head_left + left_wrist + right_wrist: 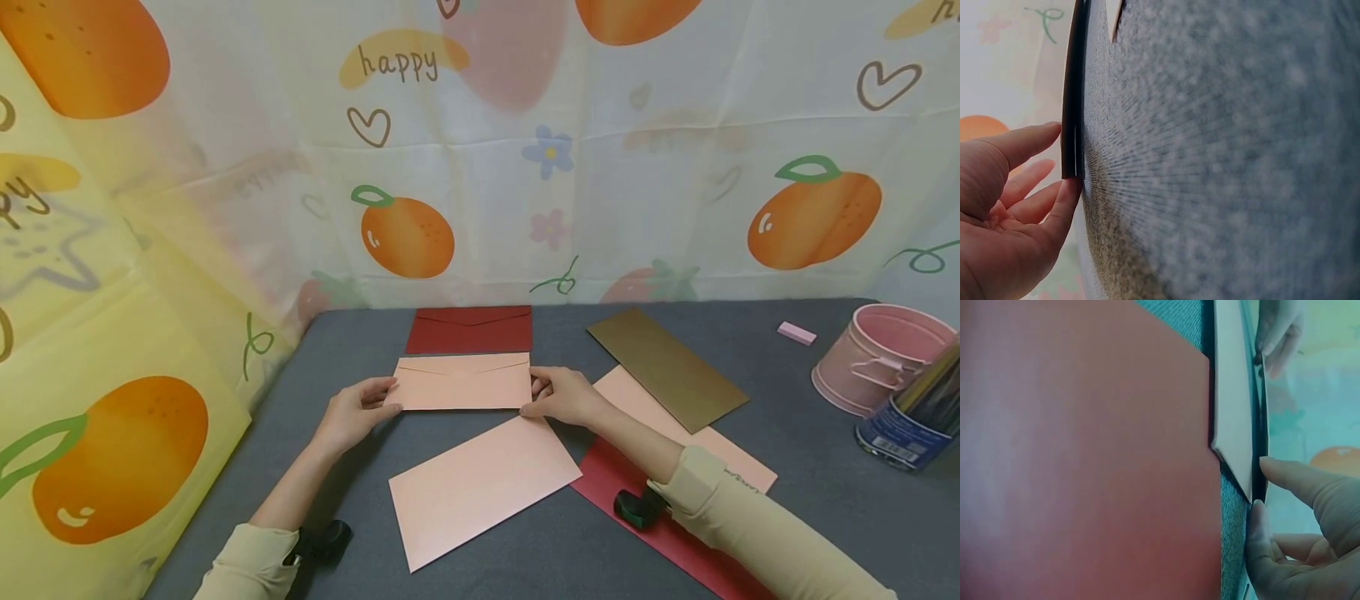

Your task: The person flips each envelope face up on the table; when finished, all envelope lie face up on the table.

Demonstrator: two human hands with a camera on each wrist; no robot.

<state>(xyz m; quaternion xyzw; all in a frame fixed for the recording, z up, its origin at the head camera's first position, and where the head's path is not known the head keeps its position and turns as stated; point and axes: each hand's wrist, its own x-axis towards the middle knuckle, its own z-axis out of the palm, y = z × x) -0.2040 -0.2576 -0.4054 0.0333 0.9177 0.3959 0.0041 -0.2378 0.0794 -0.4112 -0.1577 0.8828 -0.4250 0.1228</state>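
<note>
A pale pink envelope [461, 383] lies flap-side up on the grey felt table [795, 492]. My left hand [390, 397] pinches its left end and my right hand [531, 397] pinches its right end. In the left wrist view, thumb and fingers [1054, 128] sit on either side of the envelope's dark edge [1071, 112]. The right wrist view shows my right hand [1260, 482] pinching the envelope's edge [1259, 425], with the left hand [1279, 337] at the far end. A dark red envelope [468, 329] lies just behind it.
Another pink envelope [480, 487] lies in front. To the right, a gold envelope [667, 367] overlaps a pink one [652, 408], and a red one [667, 533] lies under my right forearm. A pink eraser [796, 333], pink bucket [877, 358] and can [903, 429] stand at the far right.
</note>
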